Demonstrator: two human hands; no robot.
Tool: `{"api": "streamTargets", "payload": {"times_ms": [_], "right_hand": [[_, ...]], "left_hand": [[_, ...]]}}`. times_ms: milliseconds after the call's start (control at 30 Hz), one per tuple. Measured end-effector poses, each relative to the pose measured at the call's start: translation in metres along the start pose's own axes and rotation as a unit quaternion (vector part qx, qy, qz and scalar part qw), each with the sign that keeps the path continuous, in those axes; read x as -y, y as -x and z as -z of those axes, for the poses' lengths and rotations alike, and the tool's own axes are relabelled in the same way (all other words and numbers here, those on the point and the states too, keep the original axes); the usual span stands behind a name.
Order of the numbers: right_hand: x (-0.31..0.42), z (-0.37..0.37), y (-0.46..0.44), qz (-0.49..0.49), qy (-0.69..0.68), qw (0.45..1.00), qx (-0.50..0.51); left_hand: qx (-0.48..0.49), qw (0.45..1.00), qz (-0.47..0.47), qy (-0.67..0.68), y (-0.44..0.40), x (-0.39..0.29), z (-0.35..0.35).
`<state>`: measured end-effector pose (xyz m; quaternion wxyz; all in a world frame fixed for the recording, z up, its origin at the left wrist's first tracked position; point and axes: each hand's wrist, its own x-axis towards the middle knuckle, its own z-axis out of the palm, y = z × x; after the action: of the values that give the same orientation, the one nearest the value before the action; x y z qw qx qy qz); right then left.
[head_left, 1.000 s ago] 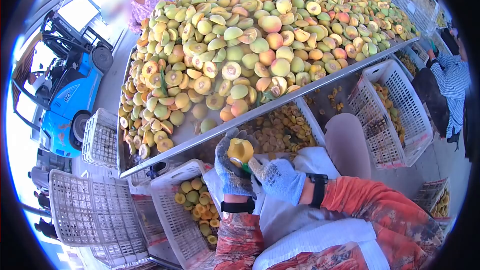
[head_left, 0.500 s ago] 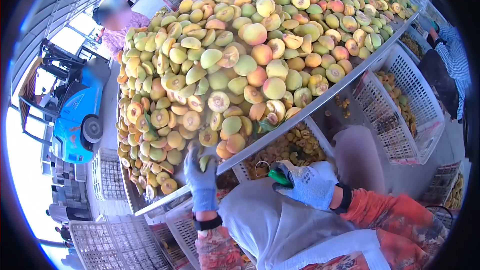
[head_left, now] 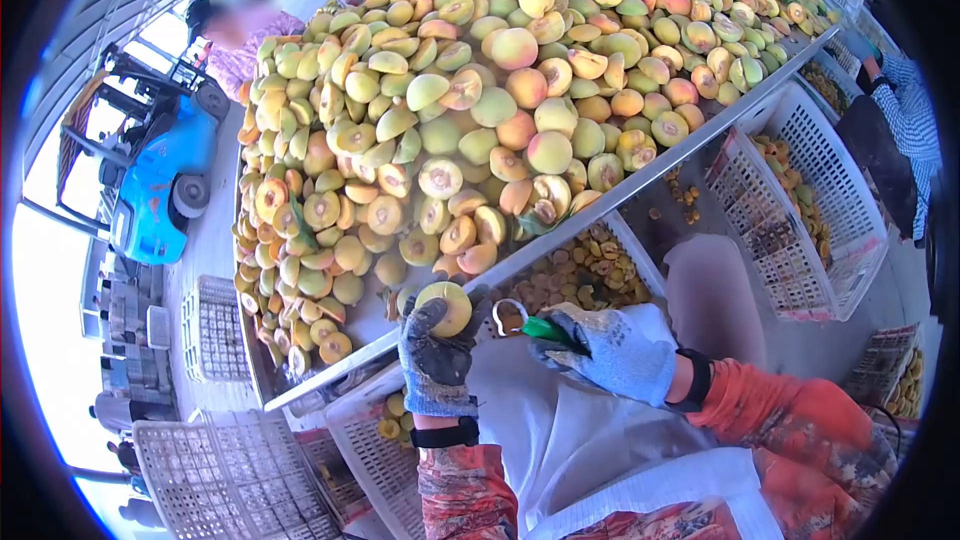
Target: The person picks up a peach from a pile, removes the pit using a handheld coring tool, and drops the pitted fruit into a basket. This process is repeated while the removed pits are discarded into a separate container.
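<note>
Holding a fruit (head_left: pixel 446 309) in the left hand (head_left: pixel 437 370), fingers and thumb curled round its sides, by the near edge of the table (head_left: pixel 560 233), towards the near left corner. Gripping a green-handled loop tool (head_left: pixel 552 331) in the right hand (head_left: pixel 625 360), fingers closed, loop pointing at the fruit but apart. Could lose the fruit if damp gloves slid on its skin, or nick a glove if the loop skidded. Might also jostle heaped fruit (head_left: pixel 460 230) over the edge with a careless knuckle.
</note>
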<state>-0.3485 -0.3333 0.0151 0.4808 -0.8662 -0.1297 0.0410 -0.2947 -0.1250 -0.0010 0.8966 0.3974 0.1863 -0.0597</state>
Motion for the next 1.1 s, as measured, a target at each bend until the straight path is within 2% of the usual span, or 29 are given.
{"api": "streamTargets", "payload": {"times_ms": [33,100,167,233,300,333,467,533,567,633,667,700,767,833,867,900,933,967,1000,1033,1100], "right_hand": [[0.005,-0.011,0.002,0.001,0.004,1.000,0.006],[0.006,-0.032,0.003,0.088,-0.042,0.995,-0.025],[0.010,-0.040,0.008,0.105,-0.010,0.994,-0.012],[0.015,-0.043,0.013,0.142,0.051,0.988,-0.034],[0.019,-0.045,0.019,0.139,0.081,0.987,-0.027],[0.020,-0.045,0.022,0.133,0.107,0.985,-0.024],[0.023,-0.044,0.030,0.128,0.162,0.978,-0.001],[0.018,-0.047,0.035,0.137,0.126,0.982,0.021],[0.020,-0.046,0.038,0.135,0.126,0.983,0.021],[0.028,-0.042,0.044,0.167,0.039,0.985,0.032],[0.030,-0.043,0.047,0.143,-0.004,0.987,0.067],[0.025,-0.049,0.049,0.142,0.002,0.988,0.059],[0.003,-0.052,0.045,0.153,-0.122,0.975,0.104],[-0.004,-0.042,0.040,0.133,-0.042,0.985,0.099],[-0.004,-0.040,0.038,0.107,0.016,0.987,0.115],[0.000,-0.039,0.039,0.107,0.022,0.988,0.105],[0.005,-0.040,0.041,0.132,0.179,0.973,0.056],[0.007,-0.042,0.044,0.153,0.330,0.931,0.010],[0.003,-0.046,0.044,0.176,0.370,0.912,-0.014],[0.002,-0.047,0.044,0.172,0.370,0.913,-0.016],[0.000,-0.046,0.044,0.145,0.282,0.947,0.044]], "left_hand": [[-0.002,1.000,0.000,-0.015,0.016,0.002,-0.002],[0.026,0.999,0.025,0.040,0.032,0.008,0.003],[0.023,0.999,-0.029,0.005,0.049,0.014,0.002],[0.042,0.998,0.001,0.042,0.057,0.013,0.005],[0.031,0.998,-0.010,0.059,0.066,0.014,0.004],[0.072,0.993,0.009,0.095,0.069,0.012,0.005],[0.045,0.997,-0.043,0.056,0.086,0.017,0.002],[0.044,0.992,-0.105,-0.057,0.099,0.018,-0.005],[0.044,0.992,-0.102,-0.056,0.105,0.021,-0.007],[-0.005,0.990,-0.127,-0.065,0.112,0.024,-0.013],[0.005,0.982,-0.160,-0.098,0.117,0.022,-0.019],[0.015,0.982,-0.159,-0.096,0.117,0.023,-0.018],[0.009,0.983,-0.158,-0.088,0.111,0.032,-0.014],[-0.028,0.985,-0.149,-0.080,0.108,0.041,-0.017],[-0.003,0.933,-0.266,-0.242,0.098,0.051,-0.005],[0.017,0.839,-0.377,-0.392,0.089,0.054,-0.002],[0.024,0.839,-0.379,-0.389,0.082,0.056,0.001],[-0.021,0.943,-0.264,-0.200,0.079,0.053,-0.003],[-0.065,0.989,-0.130,-0.001,0.078,0.051,-0.009],[-0.062,0.990,-0.127,-0.003,0.080,0.050,-0.016],[-0.090,0.953,-0.222,-0.185,0.084,0.046,-0.034]]}}
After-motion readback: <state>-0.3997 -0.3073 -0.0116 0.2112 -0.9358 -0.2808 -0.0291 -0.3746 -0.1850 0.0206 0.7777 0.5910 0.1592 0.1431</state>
